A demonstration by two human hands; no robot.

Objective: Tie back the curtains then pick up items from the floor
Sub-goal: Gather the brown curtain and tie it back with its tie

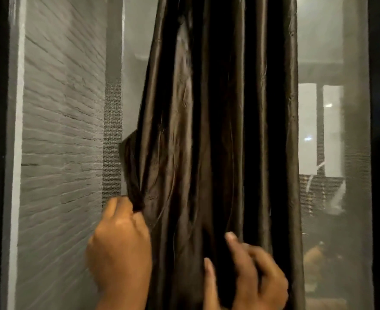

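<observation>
A person stands close to a window w/ both hands on a dark, glossy curtain, which hangs gathered in deep vertical folds down the centre of the frame, top to bottom. The left hand, lower left of centre, is closed in a fist around the curtain's left edge; a bunched fold of fabric rises from betw. thumb and fingers and loops up and back into the main drape. The right hand, lower centre-right, lies against the front of the folds, fingers spread and slightly bent, tips pointing up, pressing on the cloth; whether the thumb pinches any fabric cannot be told from here, as the hand is motion-blurred. Behind the curtain a fine mesh screen covers the window opening. Through it, at left, a grey brick wall runs top to bottom; at right, pale bright panels and dim shapes show beyond the screen, too hazy to identify. A dark window frame stands upright at far right, and another dark upright closes off the far left edge. No floor is in view from this angle.
</observation>
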